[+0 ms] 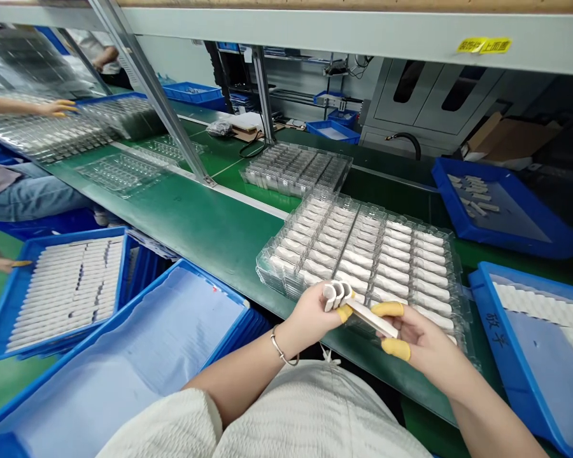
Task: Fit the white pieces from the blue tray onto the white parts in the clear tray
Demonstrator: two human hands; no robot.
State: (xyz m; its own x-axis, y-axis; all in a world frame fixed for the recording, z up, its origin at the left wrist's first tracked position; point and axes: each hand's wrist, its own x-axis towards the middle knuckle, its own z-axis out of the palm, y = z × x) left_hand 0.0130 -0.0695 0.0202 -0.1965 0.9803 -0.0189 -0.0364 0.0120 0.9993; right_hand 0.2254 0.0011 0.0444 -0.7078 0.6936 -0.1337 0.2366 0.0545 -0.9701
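Note:
My left hand [309, 319] is closed around several short white plastic pieces [335, 295], their curved ends side by side. Between the fingers of my right hand [427, 340] is the end of a white plastic strip [373, 319], which slants from the left hand's pieces toward me. Yellow finger cots cover fingertips on both hands. Just beyond them, a stack of clear plastic blister trays [267, 270] holds rows of similar white pieces [358, 245].
At right stand a blue bin [494, 331] with white pieces and another blue bin [520, 245] behind it. Lined blue trays [191, 270] lie left. More blister trays [296, 168] sit farther back. A co-worker's hand [60, 108] reaches over trays. A metal post [167, 121] rises from the green bench.

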